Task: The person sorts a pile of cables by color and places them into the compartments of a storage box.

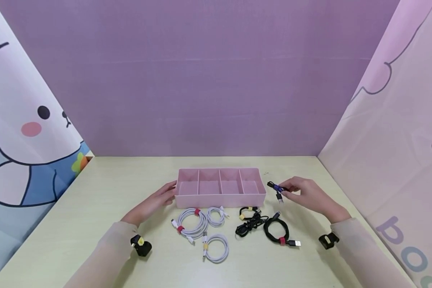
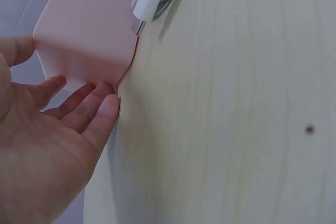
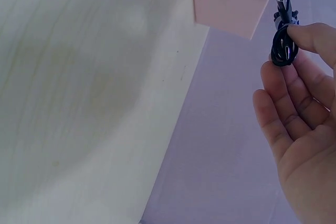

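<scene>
While my left hand [image 1: 153, 204] rests loosely extended fingers against the left end of the pink box [image 1: 220, 201], my right hand [image 1: 311, 196] pinches a black cable [image 3: 284, 51] near the right end, its bundle lying roughly left to right, metal plug [image 1: 280, 199] pointing near.

This looks like a small screened-off booth arranged for tabletop recording; whether it stands in a home, an office or a studio cannot be told. A pale yellow wood-grained counter [image 1: 72, 216] is backed on the far side by a flat, plain purple panel [image 1: 205, 80]. A blue-and-white sheet printed with a cartoon animal [image 1: 18, 140] closes the left, a pale pink sheet with printed letters [image 1: 396, 148] the right. Small black boxy devices [image 1: 141, 245] sit at both cuffs.
</scene>
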{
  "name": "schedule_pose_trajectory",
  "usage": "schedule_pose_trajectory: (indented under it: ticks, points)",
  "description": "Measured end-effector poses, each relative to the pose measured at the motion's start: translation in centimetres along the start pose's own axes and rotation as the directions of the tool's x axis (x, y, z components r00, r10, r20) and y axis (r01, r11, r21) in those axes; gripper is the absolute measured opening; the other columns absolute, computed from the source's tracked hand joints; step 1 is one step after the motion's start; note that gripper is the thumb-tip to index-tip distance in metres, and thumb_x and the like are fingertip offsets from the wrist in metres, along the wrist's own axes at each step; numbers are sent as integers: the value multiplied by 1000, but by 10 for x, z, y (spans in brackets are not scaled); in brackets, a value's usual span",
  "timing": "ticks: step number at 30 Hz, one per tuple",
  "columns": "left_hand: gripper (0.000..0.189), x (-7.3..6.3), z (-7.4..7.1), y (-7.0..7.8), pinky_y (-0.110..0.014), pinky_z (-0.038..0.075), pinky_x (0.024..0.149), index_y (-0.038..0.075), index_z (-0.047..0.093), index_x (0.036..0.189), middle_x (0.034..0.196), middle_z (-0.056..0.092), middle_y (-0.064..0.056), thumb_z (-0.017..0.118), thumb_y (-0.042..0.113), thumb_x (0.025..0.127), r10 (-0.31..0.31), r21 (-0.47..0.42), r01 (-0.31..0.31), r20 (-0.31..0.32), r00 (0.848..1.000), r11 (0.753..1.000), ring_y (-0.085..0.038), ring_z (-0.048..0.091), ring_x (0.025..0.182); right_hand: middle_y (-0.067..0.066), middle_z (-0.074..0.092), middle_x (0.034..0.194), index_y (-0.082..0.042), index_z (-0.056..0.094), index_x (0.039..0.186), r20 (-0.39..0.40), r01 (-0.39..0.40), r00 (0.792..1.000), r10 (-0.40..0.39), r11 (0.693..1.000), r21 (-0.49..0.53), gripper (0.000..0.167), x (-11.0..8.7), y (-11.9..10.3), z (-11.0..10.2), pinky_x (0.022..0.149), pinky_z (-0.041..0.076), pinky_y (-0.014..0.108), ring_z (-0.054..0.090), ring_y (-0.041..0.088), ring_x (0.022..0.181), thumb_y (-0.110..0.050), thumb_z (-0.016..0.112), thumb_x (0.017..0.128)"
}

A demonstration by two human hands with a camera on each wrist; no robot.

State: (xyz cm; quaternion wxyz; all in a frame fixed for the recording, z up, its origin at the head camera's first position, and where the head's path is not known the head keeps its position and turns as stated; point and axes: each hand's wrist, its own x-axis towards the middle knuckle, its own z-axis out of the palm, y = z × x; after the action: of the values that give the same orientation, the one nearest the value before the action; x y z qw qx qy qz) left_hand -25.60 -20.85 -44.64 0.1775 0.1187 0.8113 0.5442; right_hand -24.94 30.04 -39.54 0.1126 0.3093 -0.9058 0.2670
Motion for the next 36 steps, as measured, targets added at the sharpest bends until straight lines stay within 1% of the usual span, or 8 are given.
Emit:
schedule_pose_trajectory:
  ticks: [3,9,14,19,28,36]
  points:
    - [75,0,0,0,-58,21,119,21,19,161,162,29,-11,43,60,102,0,-7,0,1,1000,1000,-35,40,140,-9,68,93,-9,74,110,2,-1,1000,1,1000,2,18,3,-3,0,75,60,42,65,5,82,-8,73,91]
    - [76,1,1,1,-57,20,120,22,20,161,162,29,-9,44,61,101,-2,-14,2,-2,1000,1000,-33,39,141,-11,68,94,-11,74,111,4,3,1000,-3,1000,2,19,9,-5,3,76,60,38,65,6,83,-9,74,92]
    - [75,2,0,0,-56,21,120,20,19,161,162,27,-11,43,59,102,11,-29,-11,7,1000,1000,-34,35,144,-11,68,95,-12,74,112,13,-5,1000,5,1000,15,18,15,-9,5,78,60,40,64,7,84,-12,73,93]
    - [75,2,1,-1,-56,20,120,21,18,162,162,27,-10,43,59,102,6,-31,-6,8,1000,999,-34,35,143,-10,68,96,-12,74,112,24,-7,1000,6,1000,29,18,19,-11,7,78,59,42,65,8,85,-13,72,94]
    - [76,2,1,-1,-56,22,120,20,19,161,162,29,-10,43,60,101,6,-28,-6,13,1000,1000,-34,38,142,-9,67,96,-11,74,112,29,-4,1000,4,1000,15,19,25,-14,10,78,59,47,64,8,85,-11,72,94]
    - [72,2,0,-2,-53,23,120,19,18,161,163,26,-12,42,56,104,29,-48,-28,21,999,998,-34,33,144,-10,67,94,-11,74,111,15,3,1000,-4,1000,22,19,32,-18,13,79,59,43,63,8,84,-9,73,93]
